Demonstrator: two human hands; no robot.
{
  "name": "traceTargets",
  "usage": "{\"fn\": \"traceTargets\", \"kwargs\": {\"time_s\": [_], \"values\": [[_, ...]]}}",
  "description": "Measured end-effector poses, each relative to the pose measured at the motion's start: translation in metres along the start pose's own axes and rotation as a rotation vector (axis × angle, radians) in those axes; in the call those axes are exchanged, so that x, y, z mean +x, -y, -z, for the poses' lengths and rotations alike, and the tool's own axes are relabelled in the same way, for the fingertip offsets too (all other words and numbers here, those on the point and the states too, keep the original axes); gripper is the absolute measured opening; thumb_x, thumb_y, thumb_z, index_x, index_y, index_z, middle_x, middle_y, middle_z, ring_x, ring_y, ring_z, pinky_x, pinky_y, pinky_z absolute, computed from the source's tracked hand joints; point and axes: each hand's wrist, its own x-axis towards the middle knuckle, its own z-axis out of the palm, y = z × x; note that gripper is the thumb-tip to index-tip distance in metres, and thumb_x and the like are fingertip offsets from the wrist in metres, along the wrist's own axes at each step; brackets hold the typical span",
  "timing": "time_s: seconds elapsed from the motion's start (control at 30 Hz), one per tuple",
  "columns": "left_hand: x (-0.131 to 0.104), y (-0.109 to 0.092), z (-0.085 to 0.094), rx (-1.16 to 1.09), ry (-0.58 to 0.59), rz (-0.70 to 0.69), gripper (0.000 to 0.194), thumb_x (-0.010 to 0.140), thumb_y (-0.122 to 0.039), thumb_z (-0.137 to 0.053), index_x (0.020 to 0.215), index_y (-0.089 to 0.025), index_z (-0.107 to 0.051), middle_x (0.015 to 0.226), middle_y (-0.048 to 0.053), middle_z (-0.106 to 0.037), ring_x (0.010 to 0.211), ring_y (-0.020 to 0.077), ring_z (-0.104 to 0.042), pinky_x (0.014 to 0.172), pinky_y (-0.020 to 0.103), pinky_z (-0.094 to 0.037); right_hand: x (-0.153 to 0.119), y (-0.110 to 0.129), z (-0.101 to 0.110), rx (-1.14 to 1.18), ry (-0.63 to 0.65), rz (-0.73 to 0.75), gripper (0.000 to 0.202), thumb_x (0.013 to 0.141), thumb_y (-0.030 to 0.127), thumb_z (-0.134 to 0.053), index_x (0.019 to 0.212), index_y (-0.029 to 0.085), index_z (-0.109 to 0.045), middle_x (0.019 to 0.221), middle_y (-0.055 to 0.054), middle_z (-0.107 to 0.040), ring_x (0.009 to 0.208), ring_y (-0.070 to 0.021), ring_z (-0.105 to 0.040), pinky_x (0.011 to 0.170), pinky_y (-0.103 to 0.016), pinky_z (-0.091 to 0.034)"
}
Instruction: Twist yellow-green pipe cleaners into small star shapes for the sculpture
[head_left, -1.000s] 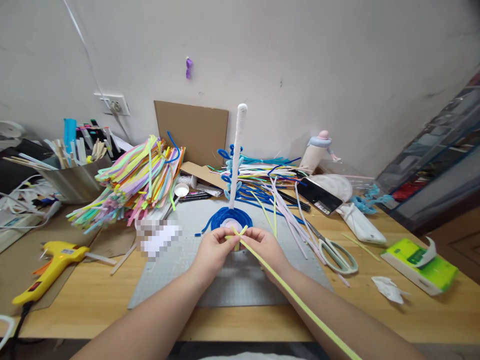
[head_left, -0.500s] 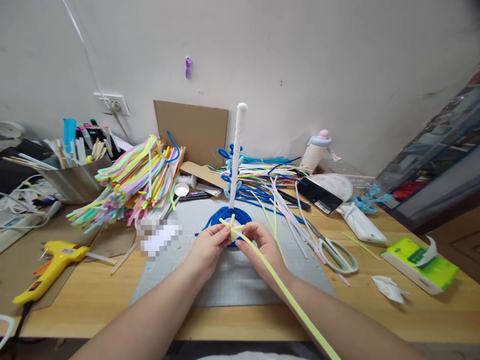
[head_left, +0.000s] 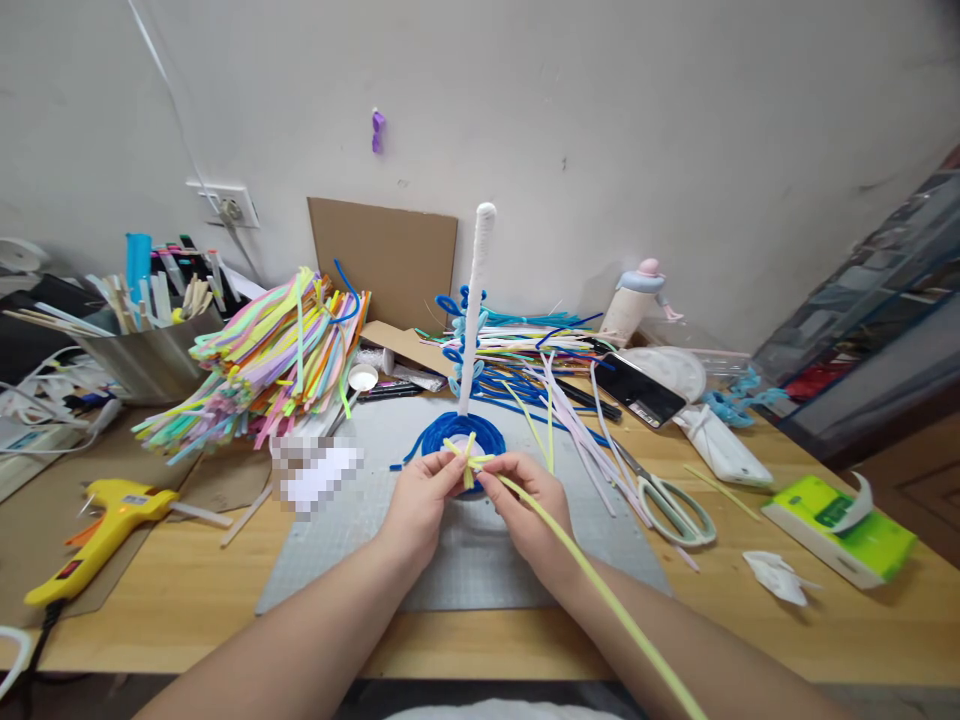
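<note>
Between my two hands sits a small star-like cluster of yellow pipe cleaners (head_left: 470,461), its short arms spreading from a crossing point. My left hand (head_left: 420,503) pinches it from the left with thumb and forefinger. From the right, my right hand (head_left: 531,503) has its fingers closed on the yellow strand, whose long tail (head_left: 600,588) runs down over my right forearm. Just behind is a coiled blue pipe-cleaner base (head_left: 429,437), partly hidden by my hands. A white fuzzy-wrapped stick (head_left: 472,310) rises upright there, with blue loops (head_left: 453,356) beside it.
A grey cutting mat (head_left: 322,560) lies under my hands. Left are a yellow glue gun (head_left: 105,530), a pipe-cleaner bundle (head_left: 277,360) and a metal container (head_left: 150,360). Right are scissors (head_left: 675,510), a phone (head_left: 637,388), a tissue pack (head_left: 840,530) and loose lilac strands (head_left: 577,440).
Both hands and the yellow cluster have shifted slightly to the right. More of the cluster's arms show now, and the long tail has swung a little to the right.
</note>
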Motion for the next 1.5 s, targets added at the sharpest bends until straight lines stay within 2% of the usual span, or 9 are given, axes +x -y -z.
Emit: {"fn": "traceTargets", "kwargs": {"time_s": [0.13, 0.3, 0.4, 0.77, 1.07, 1.2, 1.3, 1.4, 1.5], "values": [[0.000, 0.001, 0.001, -0.010, -0.001, 0.000, 0.023, 0.063, -0.034, -0.075, 0.068, -0.012, -0.069, 0.064, 0.002, -0.064, 0.059, 0.0095, -0.054, 0.063, 0.021, -0.042, 0.001, 0.003, 0.000, -0.019, -0.008, -0.061, 0.012, 0.079, 0.031, -0.061, 0.081, 0.019, -0.060, 0.066, 0.001, -0.061, 0.053, -0.0108, -0.052, 0.051, -0.022, -0.041], [0.001, 0.002, 0.002, 0.015, -0.027, -0.013, 0.022, 0.061, -0.031, -0.076, 0.070, -0.012, -0.070, 0.068, 0.003, -0.067, 0.062, 0.0104, -0.056, 0.066, 0.021, -0.042, 0.001, 0.005, 0.003, -0.067, 0.027, 0.095, 0.009, 0.079, 0.024, -0.059, 0.074, 0.018, -0.063, 0.066, 0.001, -0.059, 0.059, -0.0112, -0.052, 0.056, -0.022, -0.041], [0.001, -0.001, 0.001, -0.030, 0.000, 0.015, 0.021, 0.062, -0.030, -0.076, 0.068, -0.011, -0.069, 0.063, 0.002, -0.065, 0.058, 0.0089, -0.054, 0.061, 0.020, -0.041, 0.000, 0.004, 0.003, -0.034, 0.038, 0.102, 0.009, 0.079, 0.023, -0.059, 0.073, 0.018, -0.063, 0.065, 0.001, -0.058, 0.058, -0.0111, -0.051, 0.055, -0.022, -0.040], [-0.005, -0.013, -0.001, -0.218, 0.096, 0.173, 0.013, 0.068, -0.022, -0.071, 0.073, -0.010, -0.067, 0.065, 0.002, -0.065, 0.056, 0.0078, -0.056, 0.057, 0.019, -0.044, 0.007, -0.002, 0.002, 0.263, 0.039, -0.091, 0.013, 0.073, 0.026, -0.066, 0.066, 0.017, -0.060, 0.048, 0.006, -0.048, 0.045, -0.0067, -0.038, 0.045, -0.020, -0.029], [-0.012, -0.010, -0.002, -0.305, 0.227, 0.353, 0.012, 0.079, -0.019, -0.061, 0.084, -0.009, -0.065, 0.076, 0.005, -0.066, 0.068, 0.0095, -0.061, 0.069, 0.020, -0.048, 0.012, 0.002, 0.000, 0.702, 0.095, -0.451, 0.019, 0.066, 0.027, -0.071, 0.071, 0.017, -0.055, 0.052, 0.006, -0.050, 0.041, -0.0034, -0.037, 0.039, -0.016, -0.022], [-0.012, -0.011, -0.002, -0.206, 0.323, 0.235, 0.011, 0.076, -0.017, -0.063, 0.085, -0.012, -0.064, 0.082, 0.005, -0.066, 0.073, 0.0105, -0.061, 0.072, 0.022, -0.047, 0.013, 0.004, 0.002, 0.735, 0.107, -0.511, 0.022, 0.066, 0.031, -0.071, 0.070, 0.016, -0.055, 0.055, 0.005, -0.052, 0.042, -0.0037, -0.039, 0.038, -0.014, -0.024], [-0.011, -0.012, -0.002, -0.062, 0.331, 0.117, 0.013, 0.073, -0.019, -0.067, 0.082, -0.012, -0.063, 0.079, 0.005, -0.066, 0.072, 0.0114, -0.060, 0.073, 0.025, -0.046, 0.014, 0.004, 0.003, 0.655, 0.093, -0.466, 0.023, 0.068, 0.033, -0.069, 0.071, 0.017, -0.052, 0.052, 0.006, -0.049, 0.040, -0.0042, -0.036, 0.037, -0.015, -0.023], [-0.011, -0.015, -0.002, 0.083, 0.220, -0.014, 0.018, 0.068, -0.024, -0.072, 0.078, -0.013, -0.062, 0.075, 0.003, -0.065, 0.070, 0.0121, -0.059, 0.071, 0.025, -0.045, 0.011, 0.005, 0.003, 0.449, 0.003, -0.295, 0.024, 0.072, 0.034, -0.067, 0.068, 0.018, -0.049, 0.051, 0.007, -0.046, 0.040, -0.0051, -0.036, 0.039, -0.017, -0.025], [-0.013, -0.018, -0.003, 0.183, 0.123, -0.113, 0.021, 0.065, -0.027, -0.074, 0.076, -0.014, -0.061, 0.075, 0.002, -0.065, 0.069, 0.0119, -0.058, 0.067, 0.024, -0.044, 0.004, 0.009, 0.003, 0.224, -0.083, -0.071, 0.014, 0.076, 0.029, -0.065, 0.073, 0.019, -0.055, 0.061, 0.004, -0.053, 0.052, -0.0088, -0.046, 0.049, -0.021, -0.036]]}}
